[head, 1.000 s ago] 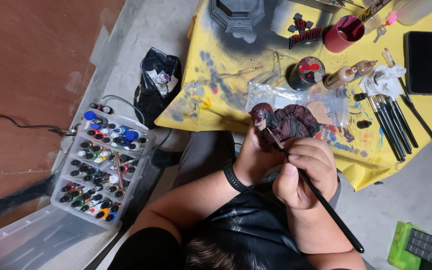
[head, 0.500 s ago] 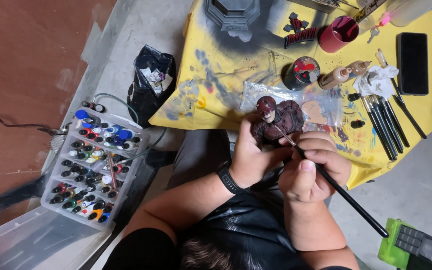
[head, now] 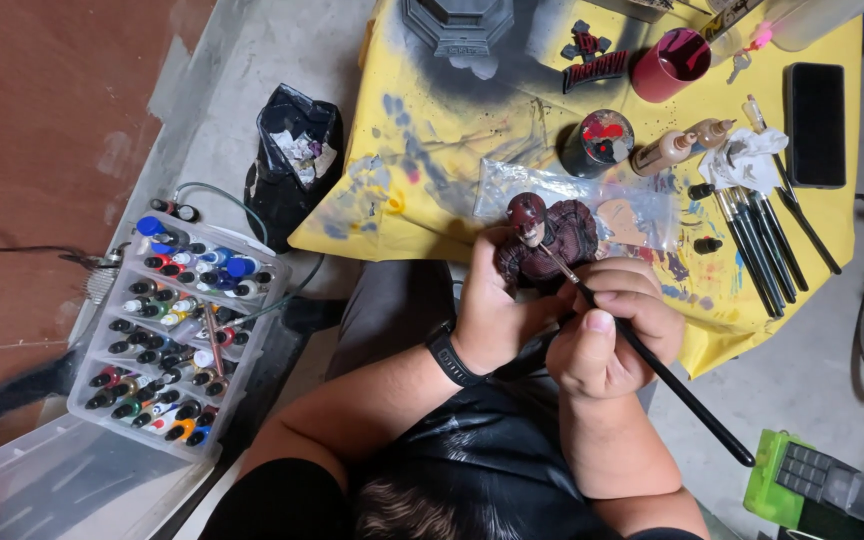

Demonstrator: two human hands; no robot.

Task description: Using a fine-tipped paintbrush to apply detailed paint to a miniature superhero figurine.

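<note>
Our left hand [head: 497, 315] clamps red bust [head: 547, 240], right hand [head: 607, 330] pinches brush [head: 652, 365] — tip at face; wobble risks stray smear.

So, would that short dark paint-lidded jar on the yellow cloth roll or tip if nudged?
The jar stands upright and looks squat, so it would probably slide rather than tip. Its round body would likely roll if knocked onto its side. The yellow cloth is wrinkled there, which may snag a push.
</note>
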